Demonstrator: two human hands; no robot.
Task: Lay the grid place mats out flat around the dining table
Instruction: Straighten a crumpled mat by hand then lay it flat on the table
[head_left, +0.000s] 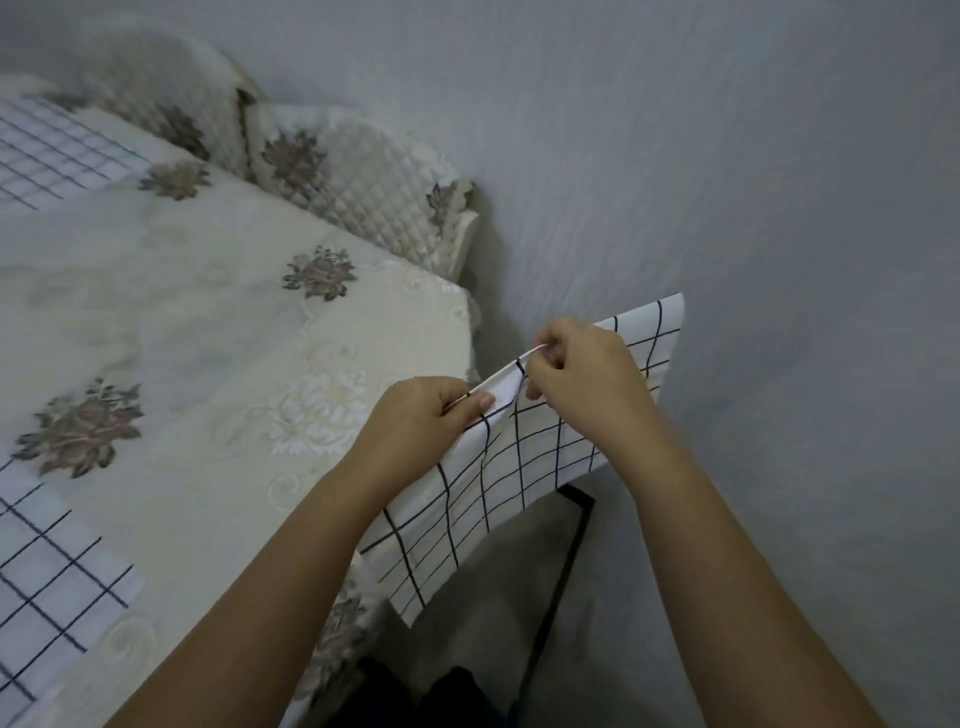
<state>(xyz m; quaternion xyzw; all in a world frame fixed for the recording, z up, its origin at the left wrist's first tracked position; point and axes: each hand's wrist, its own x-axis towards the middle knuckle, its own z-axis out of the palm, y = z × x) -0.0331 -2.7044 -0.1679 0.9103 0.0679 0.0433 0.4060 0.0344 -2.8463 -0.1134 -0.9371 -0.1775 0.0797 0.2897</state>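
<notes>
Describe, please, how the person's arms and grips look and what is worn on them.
Both arms are bare as far up as the picture shows, with no sleeves on the left arm or the right arm. The left grip and the right grip are bare hands: no gloves, rings, watch or bracelets visible. The left thumbnail looks short and unpainted.

The left forearm (291, 561) and right forearm (727, 561), both bare, reach forward and converge on the upper edge of the grid place mat (519, 467). The left hand (423, 413) pinches that edge at the mat's left end, thumb lying on top and fingers curled beneath. The right hand (584, 371) pinches the same edge just to the right, back of the hand up, fingers curled. The hands sit close together along the mat's edge, apart.
</notes>
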